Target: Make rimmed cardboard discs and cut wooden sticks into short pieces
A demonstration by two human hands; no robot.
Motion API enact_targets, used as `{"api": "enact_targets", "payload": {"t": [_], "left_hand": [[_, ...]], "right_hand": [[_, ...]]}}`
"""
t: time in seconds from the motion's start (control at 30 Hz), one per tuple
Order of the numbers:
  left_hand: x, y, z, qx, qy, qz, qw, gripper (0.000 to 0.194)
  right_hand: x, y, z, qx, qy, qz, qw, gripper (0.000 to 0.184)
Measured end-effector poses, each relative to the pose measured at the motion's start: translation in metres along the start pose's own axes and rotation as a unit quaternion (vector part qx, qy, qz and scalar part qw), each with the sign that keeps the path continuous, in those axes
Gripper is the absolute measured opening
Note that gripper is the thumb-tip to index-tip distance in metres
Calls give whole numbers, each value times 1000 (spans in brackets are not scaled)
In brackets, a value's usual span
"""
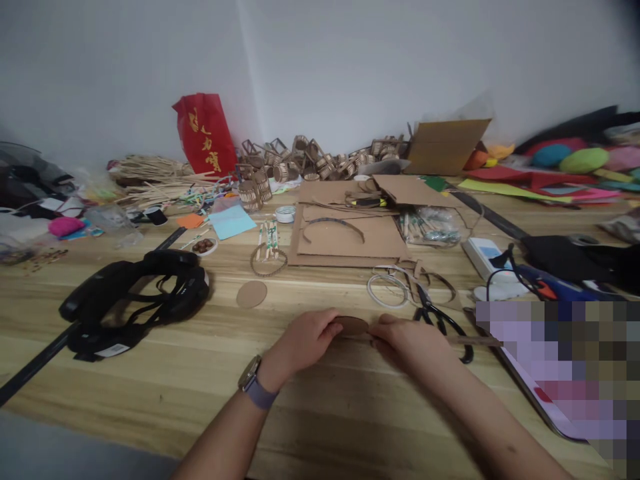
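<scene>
Cardboard disc (353, 326), 1 pc., held over desk (200, 393) btwn. L hand (311, 337) & R hand (407, 341); both pinched closed on opp. edges. Light, even pressure advised vs. creasing.

Grey walls (370, 60) form a corner; the table (165, 403) is wooden.

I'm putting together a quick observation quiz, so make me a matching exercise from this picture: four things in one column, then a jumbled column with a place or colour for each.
Things:
1. Nearer cardboard disc
2. Wristwatch
3. Scissors
4. Standing bag

Places or colours:
A. On the left wrist
B. Red with gold lettering
C. Between the left hand and right hand
D. Black-handled, beside the right hand

Pairs: 1-C, 2-A, 3-D, 4-B
</scene>
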State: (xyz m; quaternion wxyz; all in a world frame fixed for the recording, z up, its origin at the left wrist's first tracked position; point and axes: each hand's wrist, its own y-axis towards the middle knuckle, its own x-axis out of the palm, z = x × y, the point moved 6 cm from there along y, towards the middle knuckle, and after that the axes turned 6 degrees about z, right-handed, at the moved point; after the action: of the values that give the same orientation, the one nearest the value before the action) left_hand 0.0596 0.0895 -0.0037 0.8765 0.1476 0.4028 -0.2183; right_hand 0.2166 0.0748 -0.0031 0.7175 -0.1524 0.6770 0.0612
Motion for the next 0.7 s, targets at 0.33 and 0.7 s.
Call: {"api": "enact_targets", "payload": {"t": [0.33, 0.7], "left_hand": [[0, 0, 0, -3, 15, 1, 1000, 21], [2, 1, -2, 2, 26, 5, 1000, 22]], "right_hand": [[-3, 0, -2, -6, 3, -10, 1000, 22], [-2, 0, -2, 4, 3, 1, 1000, 21]]}}
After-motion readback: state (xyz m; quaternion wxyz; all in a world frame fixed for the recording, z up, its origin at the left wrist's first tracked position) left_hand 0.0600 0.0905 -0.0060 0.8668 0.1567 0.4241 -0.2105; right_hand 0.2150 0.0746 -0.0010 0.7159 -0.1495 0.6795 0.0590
